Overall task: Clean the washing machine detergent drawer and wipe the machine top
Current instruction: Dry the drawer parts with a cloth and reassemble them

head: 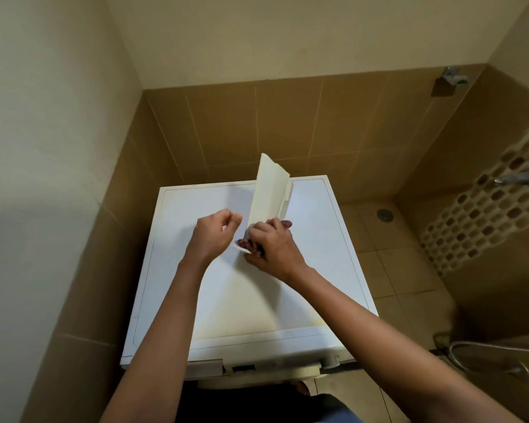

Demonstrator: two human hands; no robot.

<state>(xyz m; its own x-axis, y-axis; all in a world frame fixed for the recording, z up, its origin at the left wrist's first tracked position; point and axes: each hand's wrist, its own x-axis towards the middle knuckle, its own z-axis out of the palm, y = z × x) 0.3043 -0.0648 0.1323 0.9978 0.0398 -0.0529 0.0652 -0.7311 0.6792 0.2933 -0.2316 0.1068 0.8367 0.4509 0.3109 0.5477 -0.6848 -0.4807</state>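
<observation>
Your right fingers (pixel 258 230) are curling tight around the lower end of the detergent drawer (pixel 269 187), and they are pinching a dark red cloth (pixel 247 244) against it. The cloth is bunching out on both sides of your right hand (pixel 271 244). You are holding the cream drawer on end, tilting slightly to the right, with its lower end down at the machine top (pixel 315 239) near the middle of the panel and its upper end rising in front of the tiled wall (pixel 257 123). Whether the lower end is actually touching the panel cannot be told, as your hand and the cloth are covering it.

Your left fingers (pixel 229 216) are curling in toward the thumb, just beside the drawer's left face. Whether they are pinching anything cannot be told. Your left hand (pixel 216 232) is hovering over the white top, with both forearms reaching in from the near edge.

At the machine's front edge, the open drawer slot (pixel 242 368) is showing below the top panel. Off to the right, a floor drain (pixel 384 214) is sitting in the tiled floor, a metal tap (pixel 519 178) is sticking out from the mosaic strip, and a hose (pixel 483 348) is looping low at the right.
</observation>
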